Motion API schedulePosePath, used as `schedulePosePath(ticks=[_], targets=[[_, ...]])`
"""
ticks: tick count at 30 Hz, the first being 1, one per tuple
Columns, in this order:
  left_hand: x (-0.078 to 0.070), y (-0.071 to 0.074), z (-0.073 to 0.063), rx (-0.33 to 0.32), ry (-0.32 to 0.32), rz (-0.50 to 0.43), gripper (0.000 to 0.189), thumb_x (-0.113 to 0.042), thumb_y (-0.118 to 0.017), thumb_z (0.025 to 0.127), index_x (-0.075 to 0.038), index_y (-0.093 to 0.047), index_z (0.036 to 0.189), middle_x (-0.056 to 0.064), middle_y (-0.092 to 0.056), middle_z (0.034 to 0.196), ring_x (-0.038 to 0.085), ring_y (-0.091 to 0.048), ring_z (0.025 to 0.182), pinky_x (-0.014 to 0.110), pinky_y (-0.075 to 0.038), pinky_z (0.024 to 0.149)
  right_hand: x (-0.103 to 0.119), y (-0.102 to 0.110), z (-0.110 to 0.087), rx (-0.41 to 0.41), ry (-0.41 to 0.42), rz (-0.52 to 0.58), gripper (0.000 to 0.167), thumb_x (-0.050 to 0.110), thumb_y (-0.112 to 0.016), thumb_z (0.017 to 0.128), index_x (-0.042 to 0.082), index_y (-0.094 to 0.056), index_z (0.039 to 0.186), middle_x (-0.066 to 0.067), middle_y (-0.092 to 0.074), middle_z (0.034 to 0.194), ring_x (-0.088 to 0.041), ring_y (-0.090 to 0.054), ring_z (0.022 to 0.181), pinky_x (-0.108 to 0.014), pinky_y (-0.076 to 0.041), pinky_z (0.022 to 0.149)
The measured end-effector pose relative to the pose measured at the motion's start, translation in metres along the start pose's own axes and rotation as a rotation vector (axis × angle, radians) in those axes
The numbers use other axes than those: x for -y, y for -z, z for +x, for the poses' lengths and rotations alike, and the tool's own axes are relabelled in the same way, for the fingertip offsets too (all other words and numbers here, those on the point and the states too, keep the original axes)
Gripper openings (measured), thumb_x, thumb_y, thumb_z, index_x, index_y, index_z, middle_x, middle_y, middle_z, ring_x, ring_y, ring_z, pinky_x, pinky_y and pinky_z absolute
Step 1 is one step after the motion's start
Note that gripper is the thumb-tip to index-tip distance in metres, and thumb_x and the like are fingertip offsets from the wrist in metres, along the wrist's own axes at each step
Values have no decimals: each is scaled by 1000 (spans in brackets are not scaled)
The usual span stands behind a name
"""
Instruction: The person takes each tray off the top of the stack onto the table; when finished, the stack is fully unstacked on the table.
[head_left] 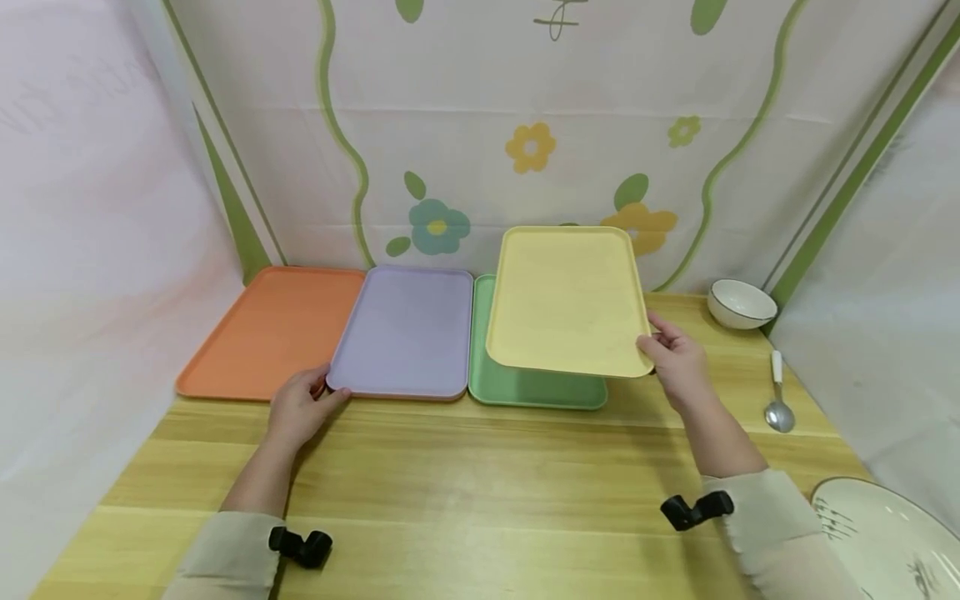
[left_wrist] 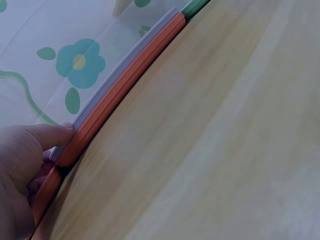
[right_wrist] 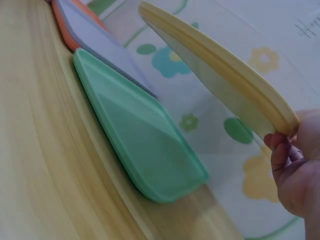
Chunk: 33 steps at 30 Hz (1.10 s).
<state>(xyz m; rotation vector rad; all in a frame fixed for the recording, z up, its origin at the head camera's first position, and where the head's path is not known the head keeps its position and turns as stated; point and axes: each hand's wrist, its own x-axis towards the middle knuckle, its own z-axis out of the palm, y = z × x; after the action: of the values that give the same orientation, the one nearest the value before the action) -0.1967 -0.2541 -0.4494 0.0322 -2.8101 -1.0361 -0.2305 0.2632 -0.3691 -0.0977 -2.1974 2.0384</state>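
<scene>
From the head camera I see my right hand (head_left: 677, 362) with its fingers clamped on the near right corner of the yellow tray (head_left: 568, 300), holding it above the green tray (head_left: 540, 392). That view hides most of the green one; my right wrist camera shows its top face and the gap under the yellow tray. My left hand (head_left: 300, 408) pinches the near left corner of the purple tray (head_left: 405, 333), beside the orange tray (head_left: 266, 337). Only the left wrist view makes plain the lower orange tray (left_wrist: 127, 86) beneath the purple one; there I get the thumb on the rim, the other fingers partly hidden. The bowl (head_left: 741, 306), spoon (head_left: 779, 400) and plate (head_left: 892, 542) on the surface (head_left: 465, 492) appear only from the head, the plate cut off by the frame. The right wrist view crops my right hand.
</scene>
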Motion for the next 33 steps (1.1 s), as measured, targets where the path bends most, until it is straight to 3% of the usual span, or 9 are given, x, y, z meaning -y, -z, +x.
schedulePosePath(ticks=[9, 13, 16, 20, 23, 25, 28, 30, 33], targets=[[0, 2, -2, 1, 11, 1, 65, -28, -69, 92, 9, -47, 140, 34, -51, 136, 48, -48, 127, 58, -37, 108, -3, 56, -5, 16, 51, 63, 58, -1, -57, 94, -8, -34, 147, 12, -64, 77, 2, -58, 66, -11, -47, 52], [0, 1, -2, -17, 0, 0, 63, -27, -69, 91, 10, -48, 138, 34, -53, 134, 48, -50, 125, 58, -39, 106, -5, 81, -8, -11, 45, 9, 51, 3, -61, 94, 12, -51, 143, 15, -63, 77, 4, -56, 66, -10, -46, 53], [-1, 1, -1, -19, -3, -6, 63, -26, -70, 91, 10, -48, 138, 34, -53, 134, 48, -50, 124, 57, -40, 105, -7, 98, -9, -11, 46, 10, 42, 3, -61, 94, 28, -65, 127, 15, -62, 78, 4, -56, 66, -10, -45, 54], [-1, 1, -1, -8, 1, -5, 63, -26, -70, 92, 10, -47, 139, 34, -53, 134, 47, -50, 125, 57, -40, 106, -12, 121, -7, 35, 37, 58, 41, 0, -58, 95, 34, -69, 116, 12, -65, 80, 1, -61, 66, -12, -50, 57], [-1, 0, 0, -8, 1, -4, 63, -26, -70, 92, 10, -48, 139, 34, -53, 134, 47, -49, 125, 57, -39, 106, -12, 137, -7, 57, 7, -38, 46, 6, -58, 97, 29, -57, 137, 15, -64, 82, 1, -61, 67, -12, -51, 58], [-1, 0, 0, -13, -2, -4, 63, -26, -70, 91, 10, -48, 138, 34, -53, 134, 47, -50, 125, 57, -40, 106, -12, 147, -6, 69, -17, -179, 54, 12, -57, 99, 18, -40, 150, 20, -63, 84, 3, -60, 69, -12, -50, 59], [-1, 0, 0, -17, -4, -3, 63, -26, -70, 91, 10, -48, 138, 33, -53, 133, 47, -50, 124, 57, -40, 105, -14, 159, -3, 95, -54, -312, 63, 18, -55, 101, 2, -25, 153, 24, -61, 87, 5, -59, 72, -12, -50, 62], [-2, 0, -1, -15, -3, -1, 63, -26, -70, 91, 10, -48, 138, 33, -53, 134, 47, -50, 124, 57, -40, 105, -16, 166, -2, 97, -60, -415, 63, 22, -54, 101, 2, -25, 153, 29, -58, 89, 9, -56, 76, -9, -48, 64], [-3, 1, -1, -10, 0, 3, 63, -27, -69, 92, 10, -48, 139, 34, -53, 134, 48, -49, 125, 58, -39, 106, -20, 173, 1, 102, -78, -449, 63, 23, -55, 101, 6, -26, 154, 34, -57, 91, 11, -56, 78, -7, -48, 66]])
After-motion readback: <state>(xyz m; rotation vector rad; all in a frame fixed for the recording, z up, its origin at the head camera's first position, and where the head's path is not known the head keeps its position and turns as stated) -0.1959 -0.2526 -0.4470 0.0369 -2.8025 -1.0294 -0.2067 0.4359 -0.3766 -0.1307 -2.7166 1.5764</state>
